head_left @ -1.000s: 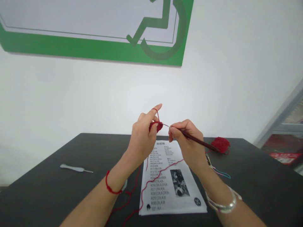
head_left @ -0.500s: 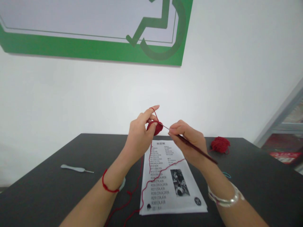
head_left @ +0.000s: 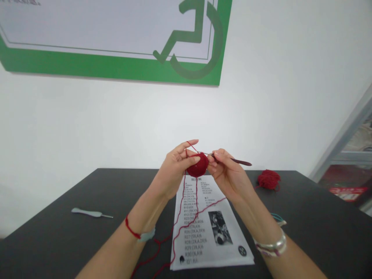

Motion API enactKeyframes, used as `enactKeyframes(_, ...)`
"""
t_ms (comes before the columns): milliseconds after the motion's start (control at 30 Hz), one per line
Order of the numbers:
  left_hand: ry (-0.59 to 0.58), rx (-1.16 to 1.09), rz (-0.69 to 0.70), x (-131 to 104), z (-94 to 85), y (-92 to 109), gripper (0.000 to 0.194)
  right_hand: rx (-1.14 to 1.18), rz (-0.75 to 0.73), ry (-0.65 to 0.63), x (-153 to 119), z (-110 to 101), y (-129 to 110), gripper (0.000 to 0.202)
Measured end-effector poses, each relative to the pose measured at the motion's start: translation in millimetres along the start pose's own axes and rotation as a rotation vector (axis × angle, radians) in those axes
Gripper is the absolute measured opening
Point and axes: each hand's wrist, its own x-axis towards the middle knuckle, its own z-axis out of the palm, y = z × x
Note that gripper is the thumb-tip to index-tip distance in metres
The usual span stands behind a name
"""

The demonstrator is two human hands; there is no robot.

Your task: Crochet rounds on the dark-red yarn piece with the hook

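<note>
My left hand [head_left: 177, 164] pinches a small, rounded red crochet piece [head_left: 197, 167], its thumb lying on the front face. Red yarn [head_left: 192, 146] loops over the raised left index finger and runs down to the piece's top edge. In my right hand [head_left: 225, 166] is a crochet hook [head_left: 241, 161] with a dark brown handle, its thin metal end at the top edge of the piece. The right fingertips are close against the piece's right side. Two red strands hang below it, across the printed sheets [head_left: 200, 248].
On the dark table [head_left: 130, 186], a grey-handled crochet hook [head_left: 90, 212] lies at the left. A ball of red yarn [head_left: 269, 179] sits at the back right, and a teal loop [head_left: 277, 218] is partly behind my right wrist. A green-edged sign [head_left: 116, 75] hangs on the wall.
The crochet piece has turned to show more of its rounded face. My right hand has rolled, bringing the hook from a downward slant to nearly level, and closed in on the piece.
</note>
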Motion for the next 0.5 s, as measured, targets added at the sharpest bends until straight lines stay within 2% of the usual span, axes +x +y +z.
enactKeyframes(200,0.009,0.122,0.046,-2.2,1.1,5.8,0.053,-0.187,-0.18,-0.086,-2.9,-0.6,0.6,0.013)
enactKeyframes(300,-0.032,0.223,0.031,-2.6,1.9,7.4,0.055,-0.403,-0.308,-0.145,-1.2,-7.3,6.1,0.01)
enactKeyframes(367,-0.037,0.233,0.009,-2.4,2.9,6.1,0.056,-0.641,-0.507,-0.188,0.7,-12.8,10.3,0.008)
enactKeyframes(433,-0.02,0.193,-0.012,-2.1,4.5,2.9,0.058,-0.926,-0.786,-0.247,2.4,-17.7,14.2,0.011)
enactKeyframes(500,-0.002,0.108,-0.044,-1.9,6.2,-0.5,0.06,-1.153,-1.046,-0.254,3.1,-20.7,17.6,0.017)
